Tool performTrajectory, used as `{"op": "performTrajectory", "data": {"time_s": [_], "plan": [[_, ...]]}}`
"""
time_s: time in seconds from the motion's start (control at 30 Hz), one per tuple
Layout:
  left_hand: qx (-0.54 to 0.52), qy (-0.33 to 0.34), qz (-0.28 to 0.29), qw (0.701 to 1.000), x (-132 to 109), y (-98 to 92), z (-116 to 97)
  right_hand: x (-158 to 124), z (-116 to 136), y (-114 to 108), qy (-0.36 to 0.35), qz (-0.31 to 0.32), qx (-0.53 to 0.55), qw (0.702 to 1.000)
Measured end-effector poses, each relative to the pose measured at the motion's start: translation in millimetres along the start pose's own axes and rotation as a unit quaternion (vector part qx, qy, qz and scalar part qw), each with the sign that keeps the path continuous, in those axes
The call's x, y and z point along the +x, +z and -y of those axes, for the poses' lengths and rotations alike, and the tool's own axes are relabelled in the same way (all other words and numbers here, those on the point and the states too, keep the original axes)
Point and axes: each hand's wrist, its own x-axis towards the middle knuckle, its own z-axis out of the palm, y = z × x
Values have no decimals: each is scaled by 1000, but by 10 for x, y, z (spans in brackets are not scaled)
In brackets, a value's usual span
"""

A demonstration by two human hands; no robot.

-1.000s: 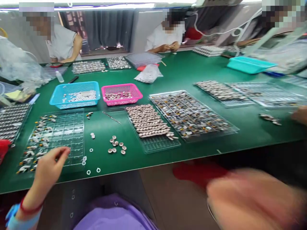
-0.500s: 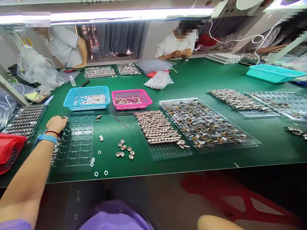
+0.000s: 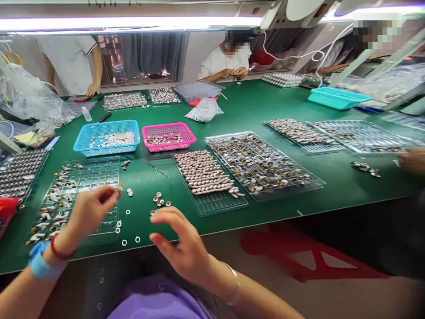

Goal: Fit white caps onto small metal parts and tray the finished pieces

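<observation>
My left hand (image 3: 94, 208) is closed in a pinch over the clear compartment tray (image 3: 96, 176). A small earbud-like part (image 3: 120, 186) with an orange tip shows at its fingertips, partly hidden. Similar parts (image 3: 63, 195) fill the left columns of that tray. My right hand (image 3: 186, 248) hovers at the table's front edge, thumb and fingers apart, holding nothing. Just beyond it lie several round metallic cups (image 3: 159, 195), some covered by the hand. White rings (image 3: 124, 243) and small white discs (image 3: 129, 193) lie between the hands.
Tweezers (image 3: 155, 168) lie behind the cups. A blue basket (image 3: 79, 144) and a pink basket (image 3: 146, 141) stand farther back. To the right are a tray of stick-shaped parts (image 3: 206, 175) and a filled compartment tray (image 3: 259, 159). Another person's hand (image 3: 413, 159) shows at the right edge.
My left hand has moved right and nearer from the tray's far left, with a small part in its fingers. My right hand has come into view. The camera view has shifted rightward.
</observation>
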Motion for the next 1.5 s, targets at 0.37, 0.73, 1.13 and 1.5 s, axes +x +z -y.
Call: {"op": "performTrajectory", "data": {"time_s": [0.37, 0.73, 1.13, 1.5], "plan": [[-291, -4, -28, 956, -899, 467, -569, -202, -144, 217, 156, -4, 222, 963], [-213, -12, -147, 966, -1152, 702, -504, -215, -32, 138, 140, -3, 120, 983], [-60, 69, -166, 982, -1173, 659, -626, -297, -24, 238, 104, -46, 42, 993], [-57, 129, -167, 976, -1173, 665, -603, -214, 31, 154, 45, -18, 29, 998]]}}
